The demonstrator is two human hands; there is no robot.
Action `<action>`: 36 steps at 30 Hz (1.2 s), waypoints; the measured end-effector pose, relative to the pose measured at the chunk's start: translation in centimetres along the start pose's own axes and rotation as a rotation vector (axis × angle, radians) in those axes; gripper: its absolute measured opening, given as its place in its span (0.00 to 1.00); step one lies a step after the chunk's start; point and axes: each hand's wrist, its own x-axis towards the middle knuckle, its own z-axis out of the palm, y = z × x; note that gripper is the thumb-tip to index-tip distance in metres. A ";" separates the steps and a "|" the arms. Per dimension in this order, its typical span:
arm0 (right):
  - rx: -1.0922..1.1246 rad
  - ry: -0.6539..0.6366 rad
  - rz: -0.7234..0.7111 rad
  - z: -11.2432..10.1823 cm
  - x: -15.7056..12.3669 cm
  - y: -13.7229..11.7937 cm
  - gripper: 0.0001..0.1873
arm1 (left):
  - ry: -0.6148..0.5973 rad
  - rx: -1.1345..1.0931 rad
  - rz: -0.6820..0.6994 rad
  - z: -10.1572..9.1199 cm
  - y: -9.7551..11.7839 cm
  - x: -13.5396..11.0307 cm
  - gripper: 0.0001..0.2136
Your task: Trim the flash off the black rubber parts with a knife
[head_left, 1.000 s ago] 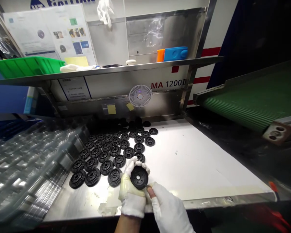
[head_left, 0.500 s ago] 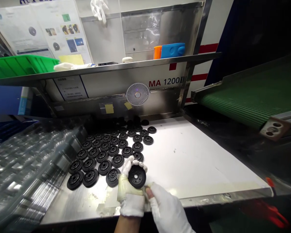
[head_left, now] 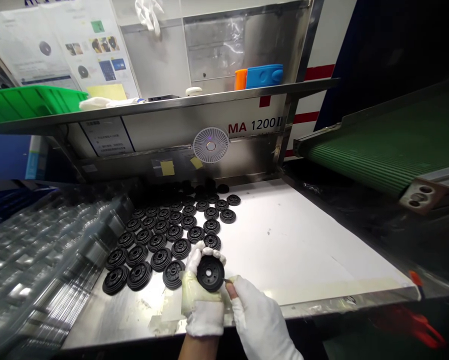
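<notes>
My left hand [head_left: 201, 300], in a white glove, holds a round black disc part [head_left: 210, 273] with a centre hole, fingers curled round its rim, just above the near edge of the steel table [head_left: 115, 315]. My right hand [head_left: 256, 320], also gloved, is pinched closed right beside the disc's lower right edge, with a thin tip showing at its fingertips that I cannot make out. Several matching black discs [head_left: 172, 230] lie in rows on the table just behind my left hand.
A stack of clear plastic trays [head_left: 40, 260] fills the left side. White sheet [head_left: 295, 245] covers the table's right half. A green conveyor belt [head_left: 389, 145] slopes at the right. Above, a steel shelf [head_left: 172, 107] carries a green bin [head_left: 29, 100]; a small fan [head_left: 210, 145] hangs under it.
The view has drifted slightly; both hands stay together with the disc, which has turned a little in my left hand.
</notes>
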 end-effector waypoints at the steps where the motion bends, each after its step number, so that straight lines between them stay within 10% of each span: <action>1: 0.002 0.007 -0.024 0.1 -0.1 -0.1 0.15 | -0.002 -0.001 0.003 0.0 0.0 0.0 0.07; 36: 0.000 0.024 -0.076 -0.2 0.0 0.1 0.14 | -0.032 0.044 -0.196 -0.3 0.8 -1.5 0.10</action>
